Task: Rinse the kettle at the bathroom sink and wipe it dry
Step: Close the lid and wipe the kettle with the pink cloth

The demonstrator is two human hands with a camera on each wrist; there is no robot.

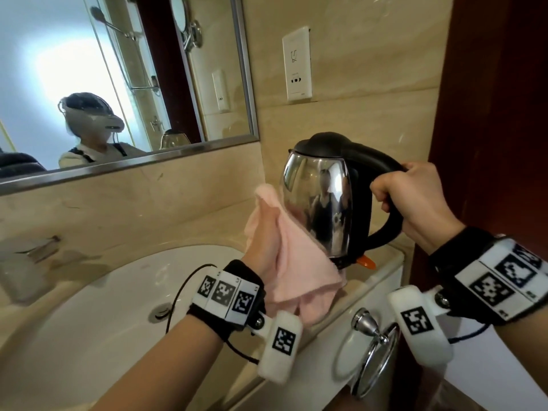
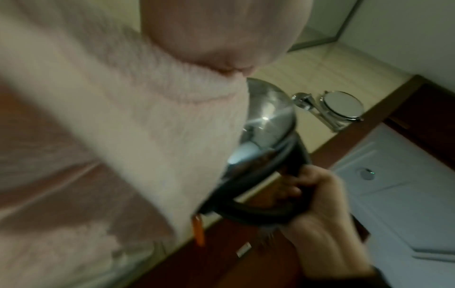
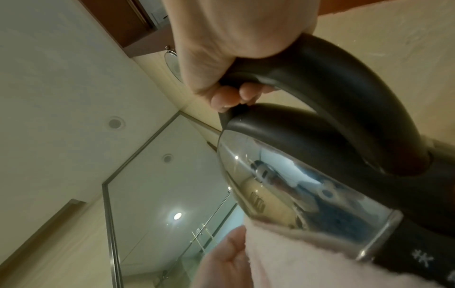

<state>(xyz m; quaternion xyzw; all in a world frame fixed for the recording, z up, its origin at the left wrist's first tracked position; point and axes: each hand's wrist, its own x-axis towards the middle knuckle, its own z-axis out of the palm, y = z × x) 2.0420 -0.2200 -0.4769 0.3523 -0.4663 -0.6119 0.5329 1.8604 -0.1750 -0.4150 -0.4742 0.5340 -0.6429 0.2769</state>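
A shiny steel kettle (image 1: 320, 203) with a black lid and handle is held upright in the air over the counter's right end. My right hand (image 1: 412, 194) grips its handle (image 3: 357, 93) in a fist. My left hand (image 1: 267, 215) lies flat against the kettle's left side, fingers pointing up, and presses a pink cloth (image 1: 299, 271) onto the steel. The cloth folds over my fingertips and hangs below the palm. In the left wrist view the cloth (image 2: 147, 117) fills most of the picture beside the kettle (image 2: 268, 117). An orange switch (image 1: 366, 261) sticks out at the kettle's base.
The white sink basin (image 1: 103, 307) with its drain (image 1: 162, 311) lies lower left in the beige counter (image 1: 382, 262). A chrome towel ring (image 1: 373, 342) hangs on the counter's front. A mirror (image 1: 118, 69) and wall socket (image 1: 296, 66) are behind; a dark wooden frame (image 1: 489, 114) stands right.
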